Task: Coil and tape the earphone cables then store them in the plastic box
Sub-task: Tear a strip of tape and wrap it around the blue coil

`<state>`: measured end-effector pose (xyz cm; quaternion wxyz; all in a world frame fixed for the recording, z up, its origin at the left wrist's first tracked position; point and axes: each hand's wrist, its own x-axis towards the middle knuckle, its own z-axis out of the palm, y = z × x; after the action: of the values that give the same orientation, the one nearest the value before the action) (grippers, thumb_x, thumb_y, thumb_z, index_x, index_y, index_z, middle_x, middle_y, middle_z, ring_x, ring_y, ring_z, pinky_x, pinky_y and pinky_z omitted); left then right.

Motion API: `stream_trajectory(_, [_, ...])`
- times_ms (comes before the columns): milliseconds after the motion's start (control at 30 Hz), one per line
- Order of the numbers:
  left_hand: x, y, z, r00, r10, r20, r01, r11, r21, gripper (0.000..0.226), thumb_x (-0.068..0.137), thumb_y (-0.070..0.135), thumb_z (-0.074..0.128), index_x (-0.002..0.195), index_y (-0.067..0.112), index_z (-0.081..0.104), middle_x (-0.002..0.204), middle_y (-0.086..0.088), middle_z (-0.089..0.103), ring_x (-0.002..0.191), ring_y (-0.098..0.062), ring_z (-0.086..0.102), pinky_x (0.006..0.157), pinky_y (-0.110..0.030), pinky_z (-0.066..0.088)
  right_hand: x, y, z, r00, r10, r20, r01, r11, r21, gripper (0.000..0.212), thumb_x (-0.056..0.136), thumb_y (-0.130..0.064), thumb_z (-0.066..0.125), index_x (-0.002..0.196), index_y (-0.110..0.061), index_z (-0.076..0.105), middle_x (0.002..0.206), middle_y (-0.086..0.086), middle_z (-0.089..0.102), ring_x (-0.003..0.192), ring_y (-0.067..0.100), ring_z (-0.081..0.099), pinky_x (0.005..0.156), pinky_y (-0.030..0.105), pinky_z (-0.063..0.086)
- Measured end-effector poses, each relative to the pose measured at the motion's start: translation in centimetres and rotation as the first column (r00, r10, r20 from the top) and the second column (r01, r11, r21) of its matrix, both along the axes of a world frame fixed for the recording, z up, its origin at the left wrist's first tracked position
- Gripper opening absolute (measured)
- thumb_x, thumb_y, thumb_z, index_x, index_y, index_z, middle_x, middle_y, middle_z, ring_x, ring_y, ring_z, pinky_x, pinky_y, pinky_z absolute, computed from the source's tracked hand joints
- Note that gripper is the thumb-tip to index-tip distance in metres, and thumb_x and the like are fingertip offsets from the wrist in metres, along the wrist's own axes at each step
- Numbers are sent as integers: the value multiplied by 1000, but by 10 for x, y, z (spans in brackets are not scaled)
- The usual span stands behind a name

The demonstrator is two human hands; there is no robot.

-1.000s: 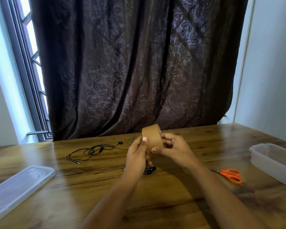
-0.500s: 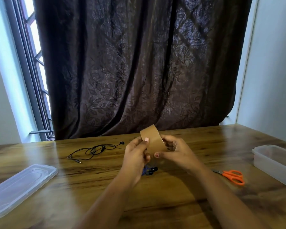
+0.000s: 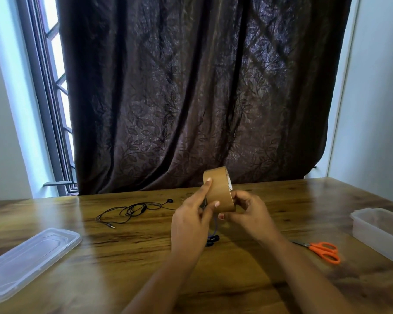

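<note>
A roll of brown tape [image 3: 219,191] is held upright above the table's middle. My right hand [image 3: 247,214] grips its lower right side, fingers curled round the edge. My left hand [image 3: 191,216] touches the roll's face with two extended fingertips. Under my hands lie dark earbuds with a purplish cable [image 3: 212,239], mostly hidden. A loose black earphone cable [image 3: 134,210] with its jack lies uncoiled on the table to the left. The open clear plastic box [image 3: 381,232] stands at the right edge.
The box's clear lid [image 3: 30,257] lies flat at the near left. Orange-handled scissors [image 3: 322,251] lie right of my right forearm. A dark curtain [image 3: 191,98] hangs behind the wooden table [image 3: 236,279]; a barred window is at far left.
The tape roll has been turned and tilted in my hands, its rim now showing at the upper right. My left fingers shifted along its face. Everything on the table stayed put.
</note>
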<state>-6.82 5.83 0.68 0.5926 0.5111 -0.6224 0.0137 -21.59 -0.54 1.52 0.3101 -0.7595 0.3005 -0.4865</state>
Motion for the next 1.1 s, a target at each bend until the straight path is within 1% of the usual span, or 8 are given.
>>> stream_trajectory(100, [-4,3,-2,998,47,43,-43,996,-77,47,89,28,63,132,40,50,111,9,68,81,0,63,72,-29,57,2,2,-1,1000,-25,17,26,999,-39,36,66,-10,84,94,-27,69,94,-6,72,91,14,66,83,43,55])
stream_trajectory(200, [-5,4,0,998,54,44,-49,993,-107,41,88,28,65,127,36,56,97,16,67,66,-2,61,59,-26,55,3,5,0,999,-47,0,47,995,-83,42,67,-9,83,92,-38,66,93,-11,71,92,4,65,82,30,54])
stream_trajectory(300, [-6,7,7,981,-91,-174,79,994,-73,39,85,30,66,122,32,53,93,13,69,74,-3,65,59,-20,53,2,6,0,985,-127,-113,103,974,-202,38,69,-2,79,92,-30,67,92,-13,69,88,0,63,77,19,51])
stream_trajectory(400, [-6,8,15,839,-296,-457,323,946,-20,53,79,33,68,127,29,47,98,4,72,93,-8,68,69,-22,55,0,0,-3,938,-252,-239,136,899,-416,27,65,11,68,85,-8,66,86,0,67,83,15,60,71,35,51])
stream_trajectory(733, [2,4,20,398,-362,-843,648,761,-21,58,74,32,64,129,18,54,115,-8,69,105,-24,66,92,-46,52,-11,-2,4,902,-340,-266,63,714,-697,7,81,-9,64,82,-15,61,91,-5,59,88,11,53,71,32,49])
stream_trajectory(833, [4,7,25,257,-338,-905,691,719,-72,35,86,33,55,106,5,66,88,-12,73,77,-19,71,72,-35,59,-9,-3,1,888,-404,-221,87,620,-780,10,82,-5,64,91,-10,64,110,1,55,105,16,51,84,24,46])
stream_trajectory(933, [9,4,25,180,-306,-935,690,716,-101,30,98,23,43,99,3,65,74,-8,72,58,-13,68,50,-25,55,-6,-1,1,892,-447,-66,272,647,-713,13,83,-1,62,92,-10,61,113,1,48,108,16,46,84,22,44])
stream_trajectory(1100, [7,4,20,221,-261,-940,669,742,-49,35,100,22,38,125,5,55,110,-17,69,95,-26,69,72,-39,58,-1,7,5,992,-125,1,122,964,-235,28,93,-33,55,119,-28,48,104,-19,58,99,-4,58,79,18,51])
